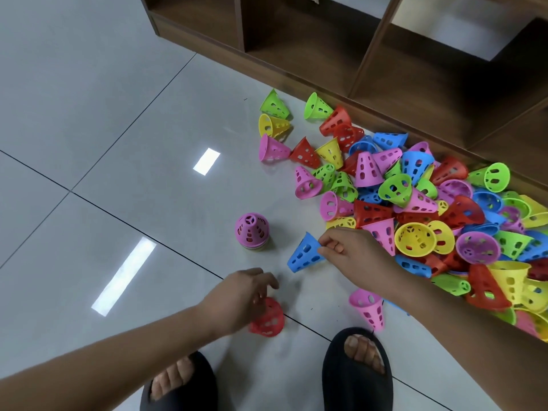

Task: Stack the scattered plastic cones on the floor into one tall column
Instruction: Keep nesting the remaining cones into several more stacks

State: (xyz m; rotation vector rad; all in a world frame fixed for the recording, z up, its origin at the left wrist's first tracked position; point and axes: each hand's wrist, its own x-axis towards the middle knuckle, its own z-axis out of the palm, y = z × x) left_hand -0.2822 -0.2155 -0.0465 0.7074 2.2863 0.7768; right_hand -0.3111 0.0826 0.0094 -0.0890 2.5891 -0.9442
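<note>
Glossy grey tiled floor (89, 114) reflects ceiling lights; dark wooden shelving (326, 46) behind.

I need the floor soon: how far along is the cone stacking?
Barely begun. Done: a short stack topped by a pink plastic cone. In hand: the right hand pinches a blue plastic cone; the left hand covers a red plastic cone, grip blurred. Left: the big mixed-colour pile.

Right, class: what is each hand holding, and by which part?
Right hand pinches the blue cone by its side wall. Left hand is over a red cone; blur hides any grip.
</note>
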